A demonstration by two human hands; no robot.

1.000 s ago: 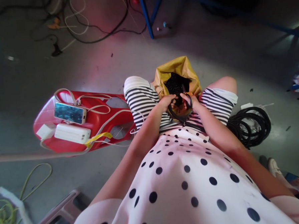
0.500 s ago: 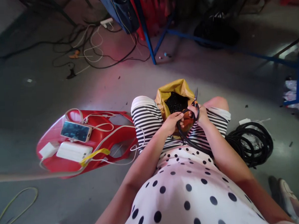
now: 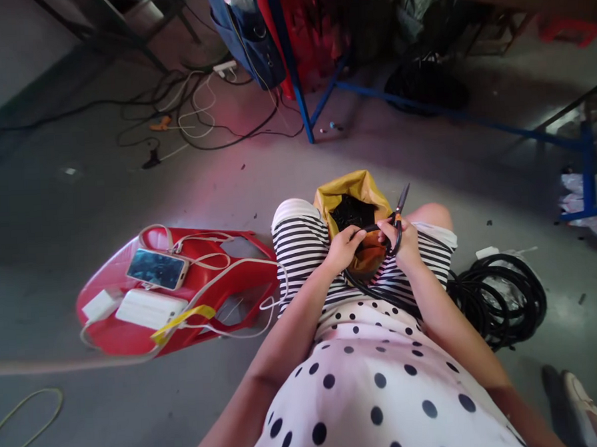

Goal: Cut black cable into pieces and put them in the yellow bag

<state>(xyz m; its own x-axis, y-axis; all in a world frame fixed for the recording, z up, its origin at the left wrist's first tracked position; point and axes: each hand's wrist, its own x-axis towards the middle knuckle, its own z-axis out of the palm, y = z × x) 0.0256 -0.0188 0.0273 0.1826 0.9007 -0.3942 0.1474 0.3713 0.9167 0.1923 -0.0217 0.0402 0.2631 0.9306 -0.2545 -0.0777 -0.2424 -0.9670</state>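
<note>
I sit with a yellow bag full of small black pieces held between my knees. My right hand is closed around the handles of a pair of scissors, whose blades point up and away. My left hand pinches a black cable close to the scissors, above the bag's mouth. The cable runs down over my lap toward a black coil on the floor at my right.
A red plastic stool lies at my left, carrying a phone, a white power bank and white leads. Blue table legs and tangled wires stand ahead. A shoe shows at lower right.
The camera has tilted up, showing more of the floor ahead. My right hand has lifted the scissors so the blades now stick up past the bag, and both hands sit slightly higher.
</note>
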